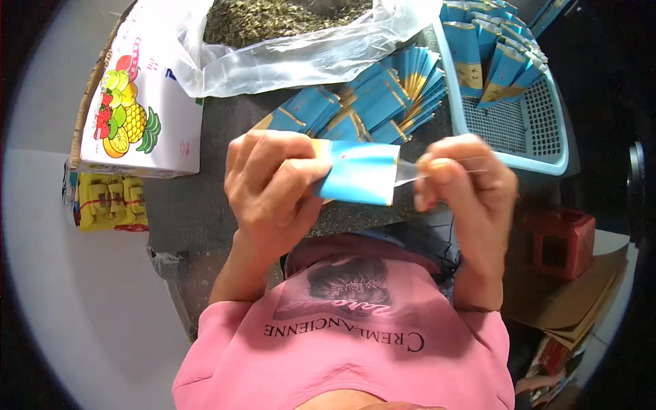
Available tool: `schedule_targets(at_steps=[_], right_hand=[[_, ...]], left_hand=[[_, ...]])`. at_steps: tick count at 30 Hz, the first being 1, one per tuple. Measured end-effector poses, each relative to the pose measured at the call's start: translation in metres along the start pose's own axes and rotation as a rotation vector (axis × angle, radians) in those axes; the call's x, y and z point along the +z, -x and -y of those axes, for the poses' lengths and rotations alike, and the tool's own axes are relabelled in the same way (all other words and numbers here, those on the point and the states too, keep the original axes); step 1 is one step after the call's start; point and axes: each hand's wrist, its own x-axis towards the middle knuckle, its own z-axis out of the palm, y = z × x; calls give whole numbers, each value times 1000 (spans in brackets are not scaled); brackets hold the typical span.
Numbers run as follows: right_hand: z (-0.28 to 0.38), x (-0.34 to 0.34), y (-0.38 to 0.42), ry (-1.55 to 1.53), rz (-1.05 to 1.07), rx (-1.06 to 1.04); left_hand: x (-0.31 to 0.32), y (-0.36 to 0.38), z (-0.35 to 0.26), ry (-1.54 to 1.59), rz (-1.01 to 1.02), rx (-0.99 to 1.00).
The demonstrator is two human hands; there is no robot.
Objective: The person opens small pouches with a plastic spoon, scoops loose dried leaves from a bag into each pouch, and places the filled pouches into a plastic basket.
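At the centre of the frame, left hand [270, 181] closed around the left end of one blue packet [362, 174], long side across the view, printed face showing. Just right of that, a short stretch of clear plastic film [406, 174] at the packet's right end; cannot tell whether inner bag or separate piece. Right of centre, right hand [471, 184] in a pinch on the film, slightly blurred.

Could tear or stretch at the packet's end, with too sharp a tug from the right. Could crease the packet, with too tight a squeeze at the left. Might also slip from the pinch, being thin and slick by the look of it.

By count, again from the left: one white fruit-printed carton [154, 82] at upper left; below, perhaps three yellow packs [102, 201], partly hidden; at top centre, one clear plastic bag [287, 72] of dried leaves [273, 20]; lower, on one dark desk [205, 212], fanned blue packets [372, 99], too overlapped for counting; at upper right, one light-blue basket [540, 165] with more blue packets, likewise uncountable; farther down at right, one red plastic stool [574, 242].
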Motion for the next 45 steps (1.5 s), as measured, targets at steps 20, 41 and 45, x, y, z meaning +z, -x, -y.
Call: schedule_targets(at_steps=[20,41,45], right_hand=[[44,19,-123,137,82,-167],[51,41,-219,408,334,-176],[52,42,-219,501,310,-260]], left_hand=[[-3,-97,41,217,84,-68],[15,-125,102,748,-64,-466],[13,-124,112,810,-14,-470]])
